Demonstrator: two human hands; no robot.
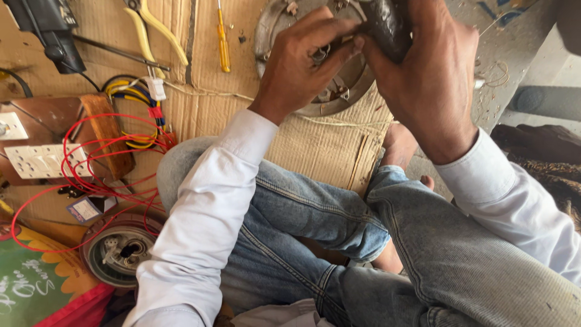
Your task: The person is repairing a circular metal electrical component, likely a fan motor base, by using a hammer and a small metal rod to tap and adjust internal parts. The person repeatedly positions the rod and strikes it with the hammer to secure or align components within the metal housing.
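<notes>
Left hand: fingers curled and pinched together on a small metal fitting, held over the middle of the round plate. The thumb and forefinger tips meet the right hand's fingers at that point; what exactly they pinch is too small to tell.

Right hand: closed around a dark grey part, rounded and smooth, gripped from the right with the thumb laid across it. The part's long axis runs up and away from the person, tilted slightly right, with its near end touching the left fingertips.

Relation: the part lies just right of the left hand and above the plate's right half; both hands touch at the fitting, the right one carrying the part, the left one nearer the plate's centre.

Surroundings, left to right: white switch board; red wire looped over it; round housing on the floor near the left elbow; yellow pliers; yellow screwdriver; cardboard under the plate; denim knees below.
</notes>
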